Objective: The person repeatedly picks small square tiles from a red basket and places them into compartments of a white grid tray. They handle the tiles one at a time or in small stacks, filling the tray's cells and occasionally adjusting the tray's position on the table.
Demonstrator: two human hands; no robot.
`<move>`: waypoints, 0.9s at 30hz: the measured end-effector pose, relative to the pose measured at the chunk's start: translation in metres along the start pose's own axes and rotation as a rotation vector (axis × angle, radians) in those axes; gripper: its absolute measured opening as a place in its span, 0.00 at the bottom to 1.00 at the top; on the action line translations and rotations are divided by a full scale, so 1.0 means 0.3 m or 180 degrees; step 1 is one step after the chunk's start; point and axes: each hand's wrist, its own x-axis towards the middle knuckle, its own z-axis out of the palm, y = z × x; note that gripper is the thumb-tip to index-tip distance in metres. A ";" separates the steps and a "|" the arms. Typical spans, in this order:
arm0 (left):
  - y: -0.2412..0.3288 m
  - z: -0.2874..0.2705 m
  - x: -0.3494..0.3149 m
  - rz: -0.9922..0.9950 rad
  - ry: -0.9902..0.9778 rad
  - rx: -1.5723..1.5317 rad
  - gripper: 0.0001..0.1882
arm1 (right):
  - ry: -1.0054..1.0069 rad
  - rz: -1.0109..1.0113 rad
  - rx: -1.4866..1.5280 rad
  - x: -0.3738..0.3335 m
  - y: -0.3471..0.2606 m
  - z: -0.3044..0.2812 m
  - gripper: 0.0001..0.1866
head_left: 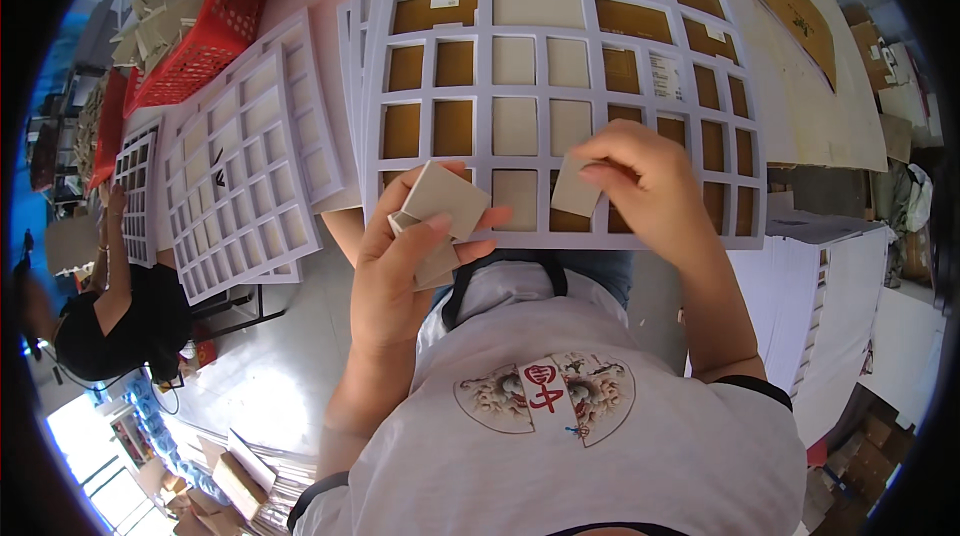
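Note:
A white grid frame with rectangular windows lies in front of me. Pale cardboard pieces fill several windows of its second column group; brown board shows through many others. My left hand is closed around a few pale cardboard pieces, held fanned over the frame's near edge. Between thumb and fingers of my right hand is one pale cardboard piece. It is tilted over a near-row window, right beside a filled one. Whether its lower edge touches the frame cannot be made out.
More white grid frames lie to the left. Red plastic baskets of pale pieces stand at the far left. A brown board lies at the far right, above a white box. Another person works at the left with a similar frame.

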 end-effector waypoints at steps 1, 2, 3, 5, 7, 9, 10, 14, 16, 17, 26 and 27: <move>-0.003 0.006 0.000 -0.0061 0.0015 0.0058 0.23 | -0.0160 -0.0157 -0.0339 -0.002 -0.009 0.002 0.11; -0.008 0.011 0.000 -0.0067 0.0056 0.0088 0.22 | -0.0314 -0.0313 -0.0684 -0.006 -0.028 0.005 0.11; -0.014 0.013 0.000 -0.0073 0.0096 0.0119 0.22 | -0.0469 -0.0468 -0.1030 -0.013 -0.041 0.007 0.11; -0.022 0.015 0.004 -0.0011 0.0141 0.0210 0.21 | -0.0348 -0.0976 -0.1694 -0.039 -0.037 0.010 0.12; -0.028 0.016 0.014 0.0124 0.0147 0.0329 0.20 | -0.0393 -0.1166 -0.2061 -0.068 -0.040 0.003 0.15; -0.035 0.018 0.026 0.0098 0.0000 0.0369 0.18 | -0.0585 -0.1027 -0.2122 -0.097 -0.045 -0.013 0.20; -0.037 0.021 0.031 0.0082 -0.0079 0.0392 0.17 | -0.0524 -0.0966 -0.1826 -0.097 -0.046 -0.019 0.20; -0.046 0.082 0.035 -0.0352 -0.0692 0.0724 0.15 | -0.0227 -0.0317 -0.0079 -0.072 -0.114 -0.051 0.16; -0.073 0.122 0.037 -0.0430 -0.0836 0.0934 0.15 | -0.0061 0.0075 0.0611 -0.085 -0.123 -0.063 0.13; -0.074 0.131 0.041 -0.0284 -0.0868 0.1130 0.15 | 0.0043 0.0203 0.0733 -0.096 -0.105 -0.061 0.11; -0.046 0.124 0.097 0.0017 -0.0613 0.0122 0.28 | 0.0609 0.0503 -0.0182 -0.124 0.009 -0.109 0.04; -0.047 0.126 0.098 -0.0028 -0.0651 0.0103 0.28 | 0.0591 0.0497 -0.0041 -0.126 0.015 -0.114 0.04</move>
